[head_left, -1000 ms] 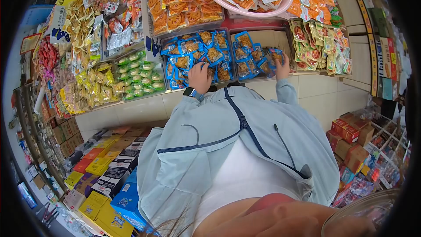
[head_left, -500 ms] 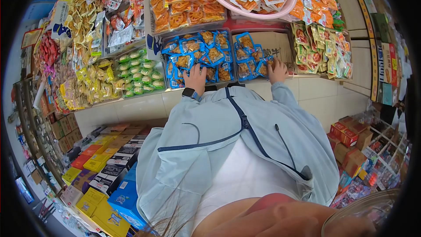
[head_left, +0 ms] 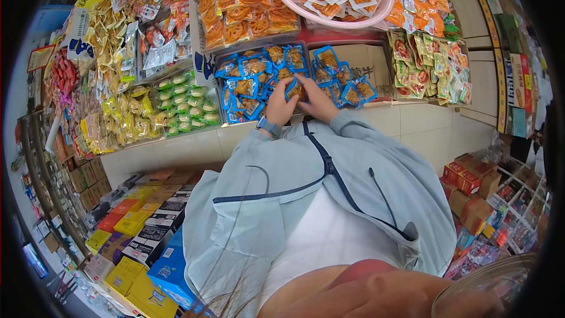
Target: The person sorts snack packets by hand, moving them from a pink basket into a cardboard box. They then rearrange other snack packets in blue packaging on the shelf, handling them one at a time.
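Both hands meet over the divider between two bins, with one blue-edged snack packet (head_left: 295, 90) between them. My left hand (head_left: 279, 106), with a watch on the wrist, grips the packet from the left with its fingers curled. On the other side my right hand (head_left: 318, 101) pinches it too; its fingertips are partly hidden. The left bin holds many similar blue packets (head_left: 252, 85) with brown food inside. More blue packets (head_left: 357, 92) lie in the right bin, against a flat piece of brown cardboard (head_left: 368, 62).
Green-and-white packets (head_left: 188, 103) fill the bin at left. A pink basin (head_left: 389, 6) of orange stick snacks stands behind, beside orange slice packs (head_left: 238, 12). Light green packets (head_left: 421, 65) sit at right. Stacked boxes (head_left: 138, 221) are on the lower left.
My right hand has moved left from the right bin to meet my left hand, which has shifted right. A blue packet is now held between them. Packets in the right bin have shifted.
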`<action>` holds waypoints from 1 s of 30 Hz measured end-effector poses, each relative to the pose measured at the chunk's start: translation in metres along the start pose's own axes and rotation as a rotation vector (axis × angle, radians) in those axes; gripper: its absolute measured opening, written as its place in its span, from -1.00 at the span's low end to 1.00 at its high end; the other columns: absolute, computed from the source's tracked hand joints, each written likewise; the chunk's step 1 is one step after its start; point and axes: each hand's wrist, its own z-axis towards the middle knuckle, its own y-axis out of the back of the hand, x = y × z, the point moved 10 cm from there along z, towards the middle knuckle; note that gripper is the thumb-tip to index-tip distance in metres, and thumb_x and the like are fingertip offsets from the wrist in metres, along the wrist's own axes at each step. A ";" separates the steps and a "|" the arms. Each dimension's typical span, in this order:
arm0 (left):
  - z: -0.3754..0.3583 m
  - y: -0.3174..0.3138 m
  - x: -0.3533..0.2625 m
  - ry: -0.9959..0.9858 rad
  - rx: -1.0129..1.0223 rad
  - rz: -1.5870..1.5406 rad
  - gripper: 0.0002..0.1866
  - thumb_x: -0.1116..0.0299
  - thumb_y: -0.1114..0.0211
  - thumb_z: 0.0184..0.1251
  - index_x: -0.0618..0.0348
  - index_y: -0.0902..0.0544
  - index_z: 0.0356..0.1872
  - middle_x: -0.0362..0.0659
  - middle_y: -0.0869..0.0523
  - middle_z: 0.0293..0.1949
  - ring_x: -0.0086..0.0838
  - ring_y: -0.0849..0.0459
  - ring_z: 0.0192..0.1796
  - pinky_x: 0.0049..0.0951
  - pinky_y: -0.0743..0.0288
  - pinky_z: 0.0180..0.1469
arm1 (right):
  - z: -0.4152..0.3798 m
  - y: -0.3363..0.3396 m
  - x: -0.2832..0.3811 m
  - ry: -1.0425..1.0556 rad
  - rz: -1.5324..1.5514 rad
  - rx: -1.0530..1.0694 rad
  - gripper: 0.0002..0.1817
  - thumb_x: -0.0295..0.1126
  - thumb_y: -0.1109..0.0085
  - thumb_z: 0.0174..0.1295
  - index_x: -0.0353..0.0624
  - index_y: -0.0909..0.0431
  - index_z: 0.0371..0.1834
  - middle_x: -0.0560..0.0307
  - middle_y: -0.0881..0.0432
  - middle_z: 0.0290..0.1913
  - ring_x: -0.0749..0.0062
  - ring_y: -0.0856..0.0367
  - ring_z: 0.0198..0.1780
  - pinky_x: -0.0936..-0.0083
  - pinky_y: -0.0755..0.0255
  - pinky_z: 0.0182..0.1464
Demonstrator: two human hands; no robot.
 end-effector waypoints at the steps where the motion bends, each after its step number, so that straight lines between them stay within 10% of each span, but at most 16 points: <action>1: 0.004 -0.003 0.009 0.104 0.019 -0.141 -0.51 0.58 -0.20 0.23 0.26 -0.39 0.22 0.09 -0.54 0.15 -0.14 -0.54 0.22 -0.29 -0.47 0.14 | 0.002 0.006 0.001 -0.001 -0.030 0.016 -0.19 -0.48 -0.33 0.02 -0.18 -0.20 0.41 -0.17 -0.41 0.18 -0.07 -0.40 0.21 0.27 -0.32 0.24; 5: 0.004 -0.009 0.019 0.151 0.033 -0.440 -0.45 0.50 -0.26 0.22 0.25 -0.35 0.25 0.06 -0.49 0.18 -0.10 -0.47 0.27 -0.22 -0.46 0.14 | -0.005 0.054 -0.018 0.055 -0.182 -0.135 -0.18 -0.48 -0.34 0.02 -0.21 -0.19 0.41 -0.19 -0.45 0.16 -0.05 -0.42 0.20 0.27 -0.33 0.23; 12: -0.031 0.047 0.037 -0.135 -0.188 0.723 -0.39 0.45 -0.34 -0.02 0.13 -0.47 0.18 -0.03 -0.53 0.11 -0.11 -0.49 0.15 -0.12 -0.38 0.10 | -0.113 0.200 -0.188 -0.487 -0.540 -0.727 -0.29 -0.44 -0.34 0.05 -0.23 -0.29 0.32 -0.25 -0.49 0.14 -0.11 -0.47 0.17 0.24 -0.35 0.22; 18: -0.052 0.050 0.046 -0.111 -0.272 0.943 -0.45 0.43 -0.36 -0.12 0.03 -0.58 0.06 -0.17 -0.54 0.09 -0.19 -0.48 0.14 -0.16 -0.36 0.06 | -0.133 0.163 -0.209 -0.789 -1.029 -0.359 -0.37 -0.26 -0.20 0.15 0.08 -0.32 0.34 -0.17 -0.30 0.35 0.01 -0.30 0.35 -0.09 -0.16 0.30; 23: -0.050 0.065 0.029 -0.096 -0.399 0.940 -0.49 0.43 -0.36 -0.12 0.04 -0.60 0.02 -0.09 -0.54 0.06 -0.12 -0.47 0.13 -0.09 -0.35 0.06 | -0.122 0.133 -0.196 -0.603 -0.920 -0.482 -0.37 -0.20 -0.11 0.21 0.38 -0.26 0.41 0.02 -0.06 0.53 0.02 0.00 0.52 -0.28 0.04 0.36; 30: -0.024 0.097 0.074 0.197 -0.343 1.059 -0.21 0.13 -0.44 0.00 -0.03 -0.35 0.32 0.15 -0.28 0.34 0.05 -0.24 0.38 0.06 -0.12 0.33 | -0.111 0.115 -0.205 -0.700 -0.964 -0.199 -0.43 -0.11 0.02 0.32 0.42 -0.21 0.44 0.38 -0.08 0.54 0.03 0.08 0.55 -0.45 0.20 0.35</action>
